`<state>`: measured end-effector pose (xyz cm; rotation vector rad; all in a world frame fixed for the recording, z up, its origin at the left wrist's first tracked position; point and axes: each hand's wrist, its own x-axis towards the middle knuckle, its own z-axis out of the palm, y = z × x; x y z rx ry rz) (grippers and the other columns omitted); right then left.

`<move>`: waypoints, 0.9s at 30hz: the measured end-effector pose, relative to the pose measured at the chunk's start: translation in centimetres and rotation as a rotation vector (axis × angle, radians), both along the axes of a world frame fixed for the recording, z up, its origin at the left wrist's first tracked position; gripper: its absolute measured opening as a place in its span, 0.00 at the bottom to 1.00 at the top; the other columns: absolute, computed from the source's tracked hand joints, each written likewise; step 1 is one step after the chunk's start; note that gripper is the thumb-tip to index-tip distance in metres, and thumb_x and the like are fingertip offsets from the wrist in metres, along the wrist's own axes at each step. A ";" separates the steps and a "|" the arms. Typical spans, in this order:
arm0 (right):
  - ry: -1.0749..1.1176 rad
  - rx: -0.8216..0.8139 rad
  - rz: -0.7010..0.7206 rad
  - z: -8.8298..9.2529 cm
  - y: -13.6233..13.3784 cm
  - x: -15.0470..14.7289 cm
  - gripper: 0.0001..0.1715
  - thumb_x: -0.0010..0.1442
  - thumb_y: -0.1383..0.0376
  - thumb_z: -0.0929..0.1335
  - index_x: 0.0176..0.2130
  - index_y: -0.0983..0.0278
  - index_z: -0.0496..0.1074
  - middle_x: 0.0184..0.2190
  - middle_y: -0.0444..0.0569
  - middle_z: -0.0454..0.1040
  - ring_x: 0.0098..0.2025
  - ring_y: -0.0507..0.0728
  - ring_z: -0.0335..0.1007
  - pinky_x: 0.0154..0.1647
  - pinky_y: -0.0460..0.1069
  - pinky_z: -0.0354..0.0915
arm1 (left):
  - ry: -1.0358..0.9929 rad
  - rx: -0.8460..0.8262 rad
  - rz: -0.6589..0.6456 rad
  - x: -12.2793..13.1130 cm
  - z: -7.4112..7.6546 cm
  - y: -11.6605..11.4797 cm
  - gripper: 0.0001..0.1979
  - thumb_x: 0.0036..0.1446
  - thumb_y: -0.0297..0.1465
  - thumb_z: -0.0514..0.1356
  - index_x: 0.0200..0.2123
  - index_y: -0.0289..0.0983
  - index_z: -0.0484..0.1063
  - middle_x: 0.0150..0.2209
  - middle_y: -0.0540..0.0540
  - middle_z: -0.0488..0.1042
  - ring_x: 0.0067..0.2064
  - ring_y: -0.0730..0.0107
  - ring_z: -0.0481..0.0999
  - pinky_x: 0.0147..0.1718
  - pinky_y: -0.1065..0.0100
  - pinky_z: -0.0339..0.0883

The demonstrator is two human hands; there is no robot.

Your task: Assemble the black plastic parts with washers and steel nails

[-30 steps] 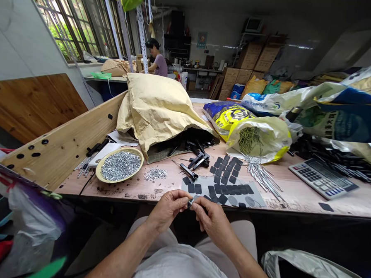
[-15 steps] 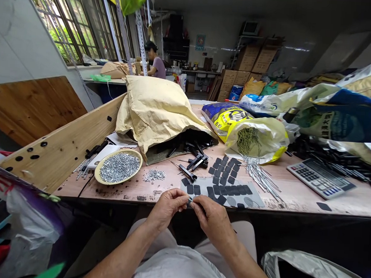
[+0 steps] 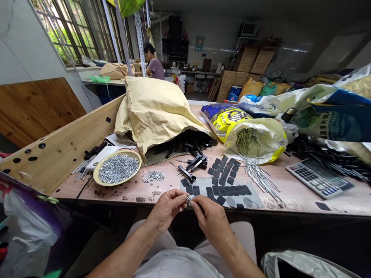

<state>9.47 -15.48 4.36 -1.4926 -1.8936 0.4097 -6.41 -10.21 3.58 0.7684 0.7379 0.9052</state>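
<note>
My left hand point(image 3: 167, 208) and my right hand point(image 3: 210, 217) meet just below the table's front edge, fingertips pinched together on a small metal part point(image 3: 189, 200) held between them. Right behind them on the table lies a grey sheet point(image 3: 254, 198) with several black pads stuck on it. A yellow dish of small silver washers point(image 3: 117, 168) sits to the left, with a loose heap of washers point(image 3: 153, 176) beside it. Black clips point(image 3: 193, 163) lie in front of an open tan sack point(image 3: 156, 108).
A yellow bag spilling long nails point(image 3: 254, 140) lies right of centre, and a calculator point(image 3: 319, 177) further right. Big printed sacks point(image 3: 339, 114) crowd the right side. A wooden side board point(image 3: 60, 145) bounds the left. Another person point(image 3: 155, 65) works far back.
Both hands stay pinched on the small part with only slight finger movement. The view has tilted a little upward.
</note>
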 end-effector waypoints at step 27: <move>0.047 -0.179 0.053 0.4 0.4 0.2 0.17 0.68 0.60 0.59 0.29 0.61 0.67 0.22 0.43 0.70 0.24 0.51 0.64 0.28 0.44 0.56 | -0.112 -0.230 -0.107 -0.7 -1.1 0.4 0.11 0.43 0.24 0.72 0.32 0.31 0.76 0.26 0.48 0.74 0.25 0.80 0.72 0.24 0.81 0.62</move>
